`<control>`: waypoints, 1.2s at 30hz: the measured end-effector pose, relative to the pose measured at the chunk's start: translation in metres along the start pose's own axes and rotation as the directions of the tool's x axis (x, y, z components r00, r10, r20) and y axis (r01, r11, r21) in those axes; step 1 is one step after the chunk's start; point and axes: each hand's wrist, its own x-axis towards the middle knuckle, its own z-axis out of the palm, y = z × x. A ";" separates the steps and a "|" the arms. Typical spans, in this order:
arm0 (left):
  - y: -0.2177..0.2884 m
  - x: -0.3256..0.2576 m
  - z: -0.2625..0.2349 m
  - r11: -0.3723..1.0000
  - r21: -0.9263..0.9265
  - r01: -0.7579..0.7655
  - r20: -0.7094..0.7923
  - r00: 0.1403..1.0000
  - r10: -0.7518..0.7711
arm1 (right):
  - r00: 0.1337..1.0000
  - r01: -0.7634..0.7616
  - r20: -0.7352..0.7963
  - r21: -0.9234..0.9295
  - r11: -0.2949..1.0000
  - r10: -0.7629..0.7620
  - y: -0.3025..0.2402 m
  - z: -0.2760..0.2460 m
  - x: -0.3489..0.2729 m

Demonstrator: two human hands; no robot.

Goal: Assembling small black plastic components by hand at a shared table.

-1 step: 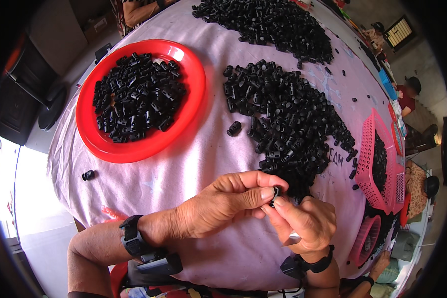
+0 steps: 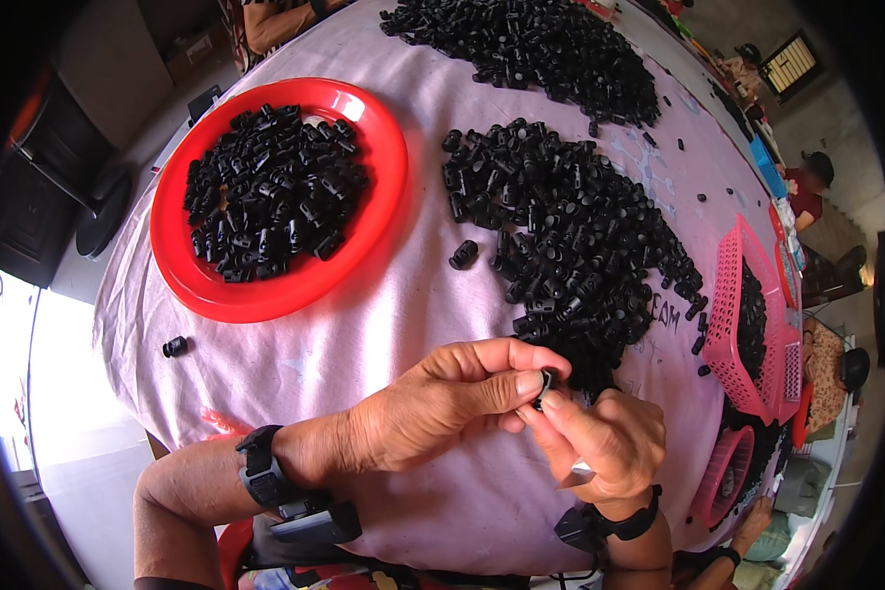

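In front of the near end of a pile, my two hands meet around one small black plastic cord lock (image 2: 545, 385). My left hand (image 2: 462, 398) is closed, pinching it between thumb and forefinger. My right hand (image 2: 605, 438) is closed too, its thumb and fingertips pressed against the lower side of the same piece. A pale, shiny bit (image 2: 578, 474) shows under the right palm; I cannot make out what it is. The fingers hide most of the cord lock. Just beyond lies a heap of similar black cord locks (image 2: 570, 236).
A red round tray (image 2: 391, 211) full of black pieces stands on the left of the pink cloth (image 2: 364, 344). Another black heap (image 2: 551, 49) lies farther off. Pink baskets (image 2: 733, 334) stand at the right. Single pieces (image 2: 175, 346) lie apart. Other people sit around.
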 end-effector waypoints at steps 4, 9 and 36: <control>-0.001 0.004 -0.003 0.999 -0.039 0.003 0.038 0.999 -0.001 | 0.997 -0.046 -0.065 -0.007 0.999 0.045 -0.003 0.008 0.003; 0.001 0.003 -0.004 0.998 -0.065 0.013 0.039 0.999 -0.011 | 0.954 -0.299 0.015 0.011 0.954 0.299 -0.007 -0.001 0.009; 0.004 0.003 -0.002 0.997 0.058 0.046 0.026 0.999 -0.048 | 0.830 -0.497 0.262 -0.052 0.866 0.492 -0.001 0.004 0.004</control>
